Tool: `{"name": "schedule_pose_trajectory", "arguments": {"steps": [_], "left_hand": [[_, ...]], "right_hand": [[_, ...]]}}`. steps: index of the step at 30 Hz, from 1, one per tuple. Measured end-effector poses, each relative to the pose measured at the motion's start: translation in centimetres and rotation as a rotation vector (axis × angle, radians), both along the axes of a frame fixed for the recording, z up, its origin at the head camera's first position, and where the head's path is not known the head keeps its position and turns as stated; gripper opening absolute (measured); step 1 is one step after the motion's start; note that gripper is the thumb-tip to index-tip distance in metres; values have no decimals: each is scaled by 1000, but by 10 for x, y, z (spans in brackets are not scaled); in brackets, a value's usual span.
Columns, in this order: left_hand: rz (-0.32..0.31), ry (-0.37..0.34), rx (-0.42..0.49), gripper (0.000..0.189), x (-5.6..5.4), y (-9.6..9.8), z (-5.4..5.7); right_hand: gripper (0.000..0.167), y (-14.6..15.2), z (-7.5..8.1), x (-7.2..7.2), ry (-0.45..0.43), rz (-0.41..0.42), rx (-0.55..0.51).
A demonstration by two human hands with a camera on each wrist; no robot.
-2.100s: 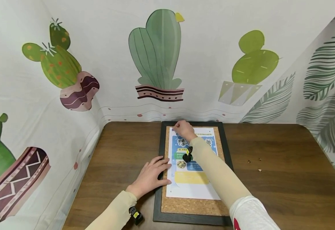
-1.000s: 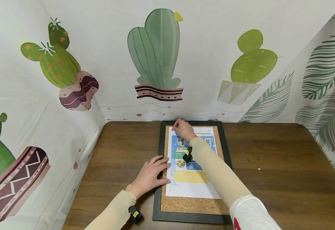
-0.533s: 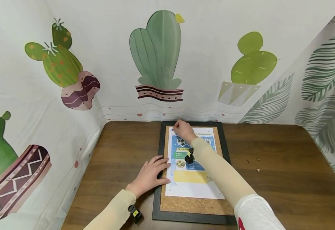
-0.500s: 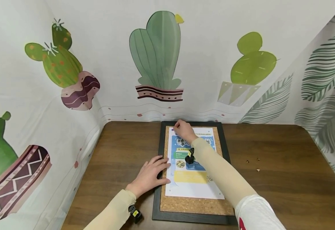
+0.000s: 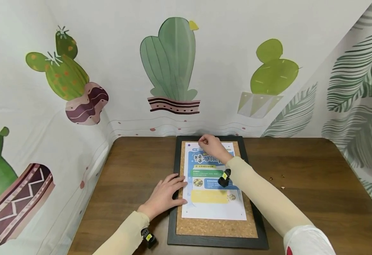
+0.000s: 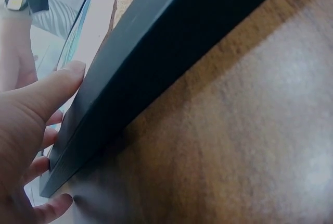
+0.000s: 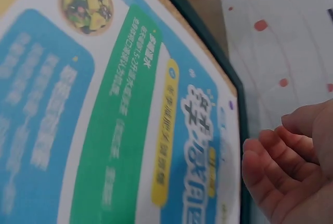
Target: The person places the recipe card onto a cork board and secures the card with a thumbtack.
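Note:
A printed sheet [image 5: 214, 211] lies on a cork board [image 5: 216, 227] with a black frame [image 5: 217, 242]. A purple pushpin [image 5: 189, 145] sits at the sheet's upper left corner; the right wrist view also shows this purple pin [image 7: 232, 105]. My left hand [image 5: 163, 197] rests across the frame's left side, fingertips on the sheet's edge; in the left wrist view its thumb [image 6: 67, 78] touches the frame. My right hand [image 5: 215, 147] hovers over the sheet's top, right of the pin. Its fingers [image 7: 260, 169] are loosely curled, with nothing seen between them.
Three tiny objects, one pale [image 5: 283, 187], lie on the wooden table [image 5: 307, 212] right of the board; they are too small to identify. A white cloth [image 5: 221, 71] printed with cacti and leaves hangs behind the table.
My right hand has let go of the purple pushpin and moved right, leaving the pin visible in the sheet's corner. My left hand has stayed in place. The head view has shifted slightly.

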State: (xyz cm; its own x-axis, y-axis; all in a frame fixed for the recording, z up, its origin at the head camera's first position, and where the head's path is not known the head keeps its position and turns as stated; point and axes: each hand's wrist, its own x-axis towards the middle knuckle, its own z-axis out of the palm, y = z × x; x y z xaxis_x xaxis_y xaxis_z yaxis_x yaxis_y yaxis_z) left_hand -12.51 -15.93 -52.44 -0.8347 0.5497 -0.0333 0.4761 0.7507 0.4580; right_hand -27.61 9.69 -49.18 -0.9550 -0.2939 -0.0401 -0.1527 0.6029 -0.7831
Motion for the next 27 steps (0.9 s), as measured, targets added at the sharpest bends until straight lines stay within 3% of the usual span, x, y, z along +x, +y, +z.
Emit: {"name": "schedule_pose_trajectory", "arguments": {"steps": [11,27], "left_hand": [[2,31,-17,67,1,-2,-4],[-13,47,-19,64,0,-2,-6]], "right_hand": [[22,46,27,35,112,-5,18],[11,131,25,86,246,-93,89]]}}
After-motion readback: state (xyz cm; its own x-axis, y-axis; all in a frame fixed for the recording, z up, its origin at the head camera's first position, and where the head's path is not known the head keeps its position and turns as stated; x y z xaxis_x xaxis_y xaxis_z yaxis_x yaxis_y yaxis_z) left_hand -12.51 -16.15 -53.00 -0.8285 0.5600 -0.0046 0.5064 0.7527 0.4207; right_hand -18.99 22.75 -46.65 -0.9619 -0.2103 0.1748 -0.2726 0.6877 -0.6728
